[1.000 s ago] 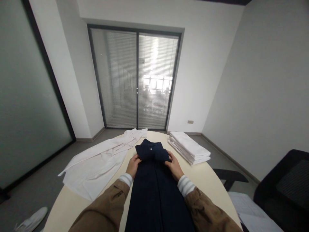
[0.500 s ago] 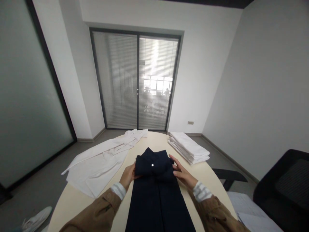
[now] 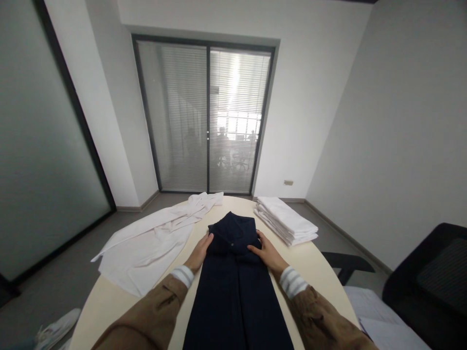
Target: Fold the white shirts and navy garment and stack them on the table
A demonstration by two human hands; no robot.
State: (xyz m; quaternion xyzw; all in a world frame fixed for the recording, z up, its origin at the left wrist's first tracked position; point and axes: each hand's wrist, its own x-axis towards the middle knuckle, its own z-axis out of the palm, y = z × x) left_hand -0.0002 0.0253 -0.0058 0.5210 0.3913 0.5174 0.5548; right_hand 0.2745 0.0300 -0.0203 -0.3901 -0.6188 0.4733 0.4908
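Left hand (image 3: 200, 252) lies flat and spread along the left edge of the navy garment (image 3: 235, 291), fingers pointing away up the table, palm down on the cloth, nothing pinched. Right hand (image 3: 265, 252) mirrors it on the other edge, fingers open and laid over the fabric just below the collar, thumb reaching in toward the middle. Between the two hands sits the garment's collar end, a small pale button (image 3: 231, 242) showing at the centre line. From there the dark cloth runs back toward the person in one long narrow strip, between both brown sleeves with striped cuffs, right to the near edge of the round cream table (image 3: 321, 267). Out to the left, a white garment (image 3: 146, 248) sprawls unfolded, one part hanging over the table's rim. Out to the right, near the far edge, a neat stack of folded white cloth (image 3: 286, 226), well apart from the right hand. Beyond the table, a glass door with blinds (image 3: 206, 116), and a black chair (image 3: 426, 287) at the right
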